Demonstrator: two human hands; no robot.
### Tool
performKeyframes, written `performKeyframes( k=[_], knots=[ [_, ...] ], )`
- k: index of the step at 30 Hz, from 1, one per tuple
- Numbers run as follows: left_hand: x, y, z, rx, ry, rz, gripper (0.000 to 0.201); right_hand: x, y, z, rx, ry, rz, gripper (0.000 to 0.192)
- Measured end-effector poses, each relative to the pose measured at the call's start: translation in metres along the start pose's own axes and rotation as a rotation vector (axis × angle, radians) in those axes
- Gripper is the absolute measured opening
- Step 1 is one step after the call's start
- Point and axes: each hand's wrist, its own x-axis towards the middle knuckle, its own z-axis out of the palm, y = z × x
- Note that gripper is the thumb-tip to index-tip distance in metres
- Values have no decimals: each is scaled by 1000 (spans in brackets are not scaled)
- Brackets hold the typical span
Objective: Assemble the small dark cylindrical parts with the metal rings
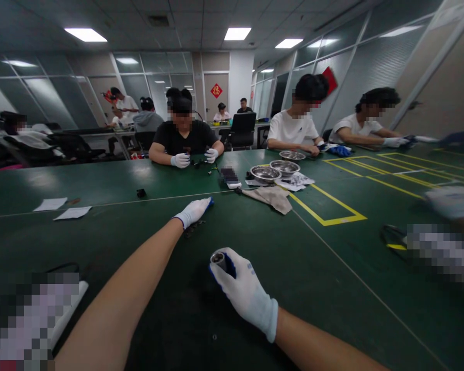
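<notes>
My right hand point(244, 291), in a white glove with blue trim, is closed around a small metal cylinder point(218, 258) whose open end points up, near the middle of the green table point(332, 288). My left hand point(194, 210), also gloved, reaches forward flat over the table. Several small dark parts point(193, 227) lie just under and behind its wrist.
Three steel bowls point(265, 173) and a beige cloth point(271, 197) sit ahead right beside yellow tape lines point(334, 220). Two paper slips point(72, 212) and a small black part point(141, 192) lie ahead left. People in gloves work across the table, one directly opposite me.
</notes>
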Motion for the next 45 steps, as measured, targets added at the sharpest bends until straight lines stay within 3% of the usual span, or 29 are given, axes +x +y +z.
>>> performKeyframes(
  k=[7,14,21,28,35,39,45],
  knots=[
    [-38,-5,-9,-1,-3,-5,56,0,0,-1,-8,-8,3,28],
    [-101,20,-5,11,-86,131,50,5,5,0,-24,71,-102,29],
    [-153,52,17,15,-111,240,50,15,21,-4,42,312,-231,39],
    [-200,77,26,-76,-160,319,44,19,28,-12,64,542,-225,47],
    [-227,88,26,-163,-180,279,53,16,25,-11,8,504,-259,42],
    [-234,79,26,-264,-192,254,56,11,20,-11,-39,448,-317,35],
    [-225,65,30,-431,43,80,50,8,23,-11,-56,426,-392,34]
  ],
)
